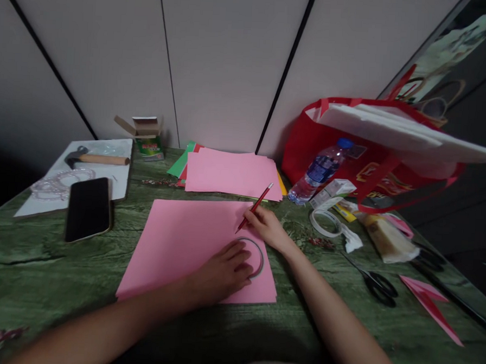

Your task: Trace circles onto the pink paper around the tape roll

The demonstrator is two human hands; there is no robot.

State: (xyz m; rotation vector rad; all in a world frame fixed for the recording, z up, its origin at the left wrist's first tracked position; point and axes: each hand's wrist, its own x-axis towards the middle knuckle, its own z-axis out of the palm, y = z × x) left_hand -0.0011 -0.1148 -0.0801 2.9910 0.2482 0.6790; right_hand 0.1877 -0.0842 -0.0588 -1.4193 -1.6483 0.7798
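- While the green surface [38,269] carries everything, the largest thing on it is one red bag [330,148] at the far right, lying open with white boards on top.
- One pink sheet [178,244] lies flat in front of the person; a second stack of coloured paper [231,173] sits behind it, with pink on top and green, red and yellow edges showing.
- One black phone [89,207] lies face down at the left, beside one hammer [97,158] on a white board.
- One water bottle [319,172] lies on its side by the bag.
- Two pairs of scissors show at the right; the nearer [378,284] lies just off the sheet.
- The left hand [222,270] presses its spread fingers down on one ring [257,256] resting on the sheet's right part.
- The right hand [265,224] has its fingers closed round one red pencil [254,207], tip near the ring's far rim.
- To trace well, I judge the ring must stay pinned without sliding, with the pencil tip kept snug against the rim all the way round.
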